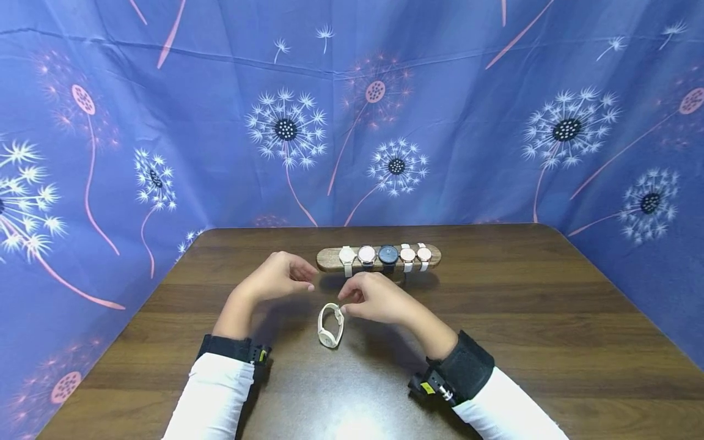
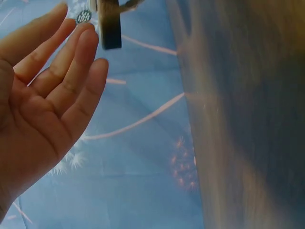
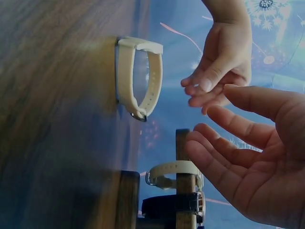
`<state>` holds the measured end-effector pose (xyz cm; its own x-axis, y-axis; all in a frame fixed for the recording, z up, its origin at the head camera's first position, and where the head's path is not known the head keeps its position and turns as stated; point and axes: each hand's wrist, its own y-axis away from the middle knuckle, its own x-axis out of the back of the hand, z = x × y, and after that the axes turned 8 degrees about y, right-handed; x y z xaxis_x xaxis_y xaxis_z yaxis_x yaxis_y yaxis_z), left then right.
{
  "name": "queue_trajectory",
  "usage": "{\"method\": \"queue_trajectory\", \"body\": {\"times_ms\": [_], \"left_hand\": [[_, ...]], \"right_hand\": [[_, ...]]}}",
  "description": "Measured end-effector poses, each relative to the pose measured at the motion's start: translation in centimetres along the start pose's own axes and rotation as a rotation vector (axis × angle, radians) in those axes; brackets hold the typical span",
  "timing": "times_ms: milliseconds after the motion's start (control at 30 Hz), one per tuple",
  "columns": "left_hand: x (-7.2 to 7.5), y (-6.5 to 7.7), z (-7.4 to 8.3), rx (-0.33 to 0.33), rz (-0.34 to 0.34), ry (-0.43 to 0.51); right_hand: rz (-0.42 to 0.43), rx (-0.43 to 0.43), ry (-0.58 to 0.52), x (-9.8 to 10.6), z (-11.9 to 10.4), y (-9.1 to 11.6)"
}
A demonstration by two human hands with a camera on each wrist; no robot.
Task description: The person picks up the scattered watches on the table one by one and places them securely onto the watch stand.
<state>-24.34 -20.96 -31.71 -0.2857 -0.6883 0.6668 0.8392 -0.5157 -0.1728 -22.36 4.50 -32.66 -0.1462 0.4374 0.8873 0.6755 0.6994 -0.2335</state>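
A cream wristwatch (image 1: 327, 338) with its strap buckled into a loop stands on the wooden table, dial toward me. My right hand (image 1: 379, 298) hovers just beyond it to the right, fingers loosely bent. In the right wrist view a gap shows between those fingers (image 3: 214, 160) and the watch strap (image 3: 126, 76). Left of the watch, my left hand (image 1: 275, 278) is held above the table with relaxed fingers and holds nothing; its palm (image 2: 38, 112) shows in the left wrist view. Behind both hands lies a wooden watch stand (image 1: 327, 260) carrying several watches.
On the stand, a cream watch (image 1: 347, 255) sits at the left end, a dark one (image 1: 388, 255) in the middle, and a white-strapped one (image 1: 423, 254) at the right. The table (image 1: 550, 318) backs onto a blue dandelion-print cloth (image 1: 467, 122).
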Motion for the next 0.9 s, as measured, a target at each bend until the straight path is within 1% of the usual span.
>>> {"method": "queue_trajectory", "body": {"times_ms": [67, 233, 300, 400, 467, 500, 533, 600, 667, 733, 800, 833, 900], "left_hand": [[-0.5, -0.1, 0.2, 0.0, -0.063, 0.005], [-1.6, -0.4, 0.5, 0.038, -0.221, 0.001], [-2.0, -0.5, 0.7, 0.063, -0.263, -0.002], [-2.5, -0.5, 1.0, 0.084, -0.307, -0.014], [-2.7, -0.4, 1.2, 0.09, -0.322, -0.042], [-2.9, -0.4, 1.3, 0.081, -0.329, -0.066], [-3.0, -0.4, 1.4, 0.064, -0.333, -0.093], [-3.1, -0.4, 1.8, 0.008, -0.331, -0.174], [-3.3, -0.4, 2.2, -0.049, -0.317, -0.249], [-3.5, -0.3, 2.7, -0.084, -0.297, -0.311], [-3.8, -0.3, 3.2, -0.083, -0.284, -0.352], [-3.9, -0.3, 3.3, -0.065, -0.282, -0.367], [-4.2, -0.3, 3.4, -0.006, -0.284, -0.395]], "right_hand": [[-0.01, 0.003, -0.006, -0.1, -0.1, 0.0], [-0.032, 0.02, -0.011, 0.1, 0.0, 0.3], [-0.04, 0.013, -0.021, 0.4, 0.1, 0.5], [-0.037, 0.005, -0.03, 0.9, 0.3, 0.7], [-0.027, -0.003, -0.024, 1.3, 0.5, 0.8], [-0.02, -0.001, -0.018, 1.5, 0.5, 0.9], [-0.013, -0.001, -0.011, 1.7, 0.6, 0.9], [-0.006, -0.003, -0.011, 1.9, 0.8, 1.0], [0.0, -0.006, -0.013, 2.1, 1.1, 1.1], [0.003, -0.011, -0.024, 2.3, 1.3, 1.1], [0.008, -0.019, -0.033, 2.4, 1.5, 1.2], [0.01, -0.023, -0.04, 2.5, 1.5, 1.2], [0.011, -0.023, -0.054, 2.6, 1.6, 1.3]]}}
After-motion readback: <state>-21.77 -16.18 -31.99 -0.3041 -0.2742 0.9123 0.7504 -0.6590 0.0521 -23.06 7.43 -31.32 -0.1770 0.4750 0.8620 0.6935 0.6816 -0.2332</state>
